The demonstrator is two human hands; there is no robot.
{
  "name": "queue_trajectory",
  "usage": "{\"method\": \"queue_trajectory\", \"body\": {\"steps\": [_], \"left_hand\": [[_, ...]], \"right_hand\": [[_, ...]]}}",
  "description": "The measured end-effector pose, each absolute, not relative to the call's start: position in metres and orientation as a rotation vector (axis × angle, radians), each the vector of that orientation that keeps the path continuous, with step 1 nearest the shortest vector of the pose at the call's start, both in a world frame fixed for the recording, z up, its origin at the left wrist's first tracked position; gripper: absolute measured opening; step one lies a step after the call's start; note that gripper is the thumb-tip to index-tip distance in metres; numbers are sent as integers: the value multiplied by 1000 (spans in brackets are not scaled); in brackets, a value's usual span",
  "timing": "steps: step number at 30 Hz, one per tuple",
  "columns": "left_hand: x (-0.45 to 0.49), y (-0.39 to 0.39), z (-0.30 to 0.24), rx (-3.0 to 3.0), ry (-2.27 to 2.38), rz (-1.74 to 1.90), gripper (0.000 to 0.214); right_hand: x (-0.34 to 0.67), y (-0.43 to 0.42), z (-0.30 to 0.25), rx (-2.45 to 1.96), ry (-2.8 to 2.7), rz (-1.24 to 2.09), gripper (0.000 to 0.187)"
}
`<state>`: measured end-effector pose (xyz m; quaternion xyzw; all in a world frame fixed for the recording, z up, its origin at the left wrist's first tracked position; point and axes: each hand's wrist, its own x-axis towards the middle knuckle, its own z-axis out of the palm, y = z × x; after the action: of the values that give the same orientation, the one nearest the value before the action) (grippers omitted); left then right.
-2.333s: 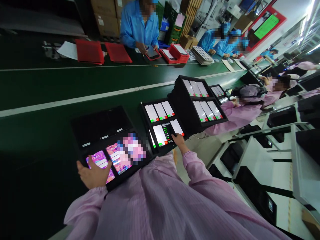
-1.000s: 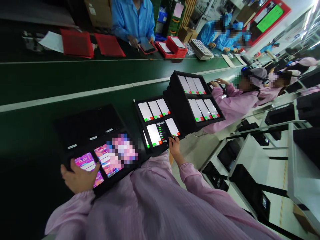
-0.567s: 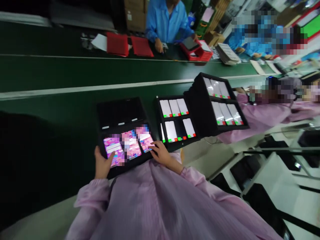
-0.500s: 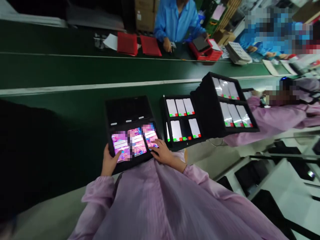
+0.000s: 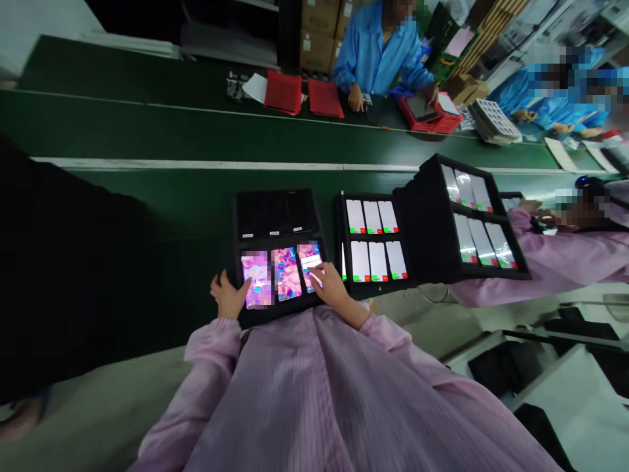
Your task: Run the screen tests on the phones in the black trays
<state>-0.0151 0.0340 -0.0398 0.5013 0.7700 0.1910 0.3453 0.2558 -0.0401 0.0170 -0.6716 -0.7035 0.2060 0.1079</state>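
Observation:
Three lit phones lie side by side in the front row of a black foam tray (image 5: 275,211) on the bench before me. My left hand (image 5: 230,296) is at the tray's left side, fingers spread, its thumb on the left phone (image 5: 255,278). The middle phone (image 5: 285,275) shows a pink patterned screen. Over the right phone (image 5: 308,261) reaches my right hand (image 5: 331,286), fingers stretched out at its screen, where white boxes show. It covers part of that phone. The tray's back row looks dark, with small white labels along its front edge.
To the right, another black tray (image 5: 376,237) holds several phones with white screens. Beside it rises a stack of black trays (image 5: 425,226). A co-worker in pink sits further right. Across the green bench (image 5: 196,141), a person in blue works near red folders (image 5: 284,92).
The view has shifted, so the bench things appear further right. White boxes have gone from the left and middle phones' screens. A dark phone in the right tray has turned white.

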Motion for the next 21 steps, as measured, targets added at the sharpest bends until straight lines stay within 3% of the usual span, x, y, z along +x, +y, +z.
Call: {"method": "queue_trajectory", "body": {"steps": [6,12,21], "left_hand": [[-11,55,-35,1249,1922,580,57],[-16,21,-35,1186,1893,528,55],[-31,-4,-44,1214,1868,534,55]], "right_hand": [[264,-66,19,-2038,-2065,748,32],[262,-49,19,-2138,-1948,780,47],[247,-63,25,-2080,-1960,878,49]]}}
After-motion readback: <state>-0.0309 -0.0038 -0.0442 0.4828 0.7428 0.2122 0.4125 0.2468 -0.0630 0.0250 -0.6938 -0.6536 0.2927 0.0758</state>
